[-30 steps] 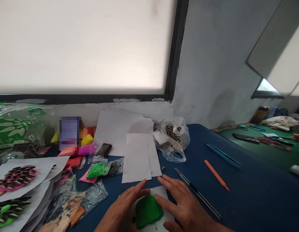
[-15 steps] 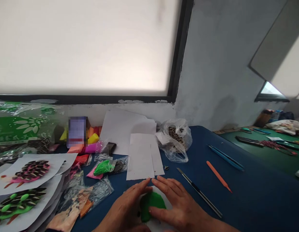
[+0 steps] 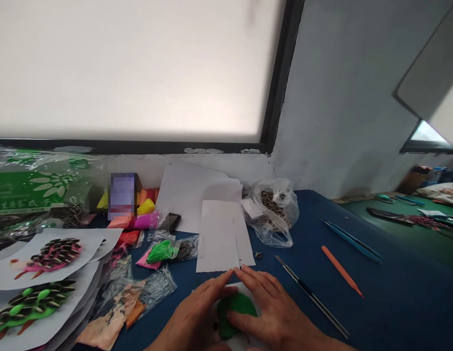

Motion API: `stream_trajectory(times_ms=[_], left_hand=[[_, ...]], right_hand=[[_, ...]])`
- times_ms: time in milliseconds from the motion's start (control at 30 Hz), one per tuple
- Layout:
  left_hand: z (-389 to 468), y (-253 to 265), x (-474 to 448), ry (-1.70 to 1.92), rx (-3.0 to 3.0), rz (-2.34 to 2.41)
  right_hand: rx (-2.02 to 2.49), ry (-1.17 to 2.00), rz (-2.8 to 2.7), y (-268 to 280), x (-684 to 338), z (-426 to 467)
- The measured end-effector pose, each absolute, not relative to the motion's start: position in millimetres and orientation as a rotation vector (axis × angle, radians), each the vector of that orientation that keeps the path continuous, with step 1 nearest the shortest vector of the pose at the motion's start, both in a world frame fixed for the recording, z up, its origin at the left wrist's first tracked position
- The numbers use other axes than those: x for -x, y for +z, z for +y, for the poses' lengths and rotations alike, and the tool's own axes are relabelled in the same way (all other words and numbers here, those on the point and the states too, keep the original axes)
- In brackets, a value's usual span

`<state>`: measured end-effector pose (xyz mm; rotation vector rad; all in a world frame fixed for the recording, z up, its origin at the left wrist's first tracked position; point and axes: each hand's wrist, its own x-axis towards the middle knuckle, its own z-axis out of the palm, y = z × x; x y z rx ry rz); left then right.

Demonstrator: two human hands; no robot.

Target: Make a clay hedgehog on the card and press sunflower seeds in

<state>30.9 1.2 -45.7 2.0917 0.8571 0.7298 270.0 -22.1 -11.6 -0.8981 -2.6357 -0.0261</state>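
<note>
A flat, rounded patch of green modelling clay [image 3: 236,312] lies on a small white sheet of paper [image 3: 244,341] at the bottom centre. Beside its left edge is my left hand [image 3: 197,312], fingers stretched forward and its lower part cut off by the frame. My right hand [image 3: 272,309] arches over the right side, its thumb resting on the clay and its fingers extended along the far edge. The fingertips of both hands nearly meet beyond the clay. A small dark spot shows on the paper left of the clay.
Left are finished clay-and-seed hedgehog pictures [image 3: 52,256] and bags of coloured clay [image 3: 162,251]. White papers [image 3: 217,239] and a plastic bag of seeds [image 3: 272,209] sit ahead. A metal-tipped tool [image 3: 310,295], an orange clay tool [image 3: 341,270] and blue tweezers [image 3: 352,240] lie right.
The view has swung slightly left, so the table things appear farther right. My hands stay around the green clay in nearly the same pose, with the right thumb still on it.
</note>
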Motion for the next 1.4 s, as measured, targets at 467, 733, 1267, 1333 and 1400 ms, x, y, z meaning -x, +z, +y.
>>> stream_trajectory(times_ms=[467,733,1267,1333,1400], left_hand=[[-12,-26,-29,0.805,-2.035,0.891],[-4,-48,-31,0.851,-2.396,0.927],[-21,2,-17,0.701,-2.114,0.97],[-22,0,-15,0.698,-2.156,0.986],[-23,-4,-12,0.692,-2.227,1.016]], right_hand=[[0.994,0.076,-2.579,-10,-265,-22],[1.049,0.051,-2.527,-13,-266,-23],[1.035,0.042,-2.56,-19,-263,-23],[1.045,0.055,-2.534,-20,-263,-22],[1.051,0.044,-2.485,-22,-265,-23]])
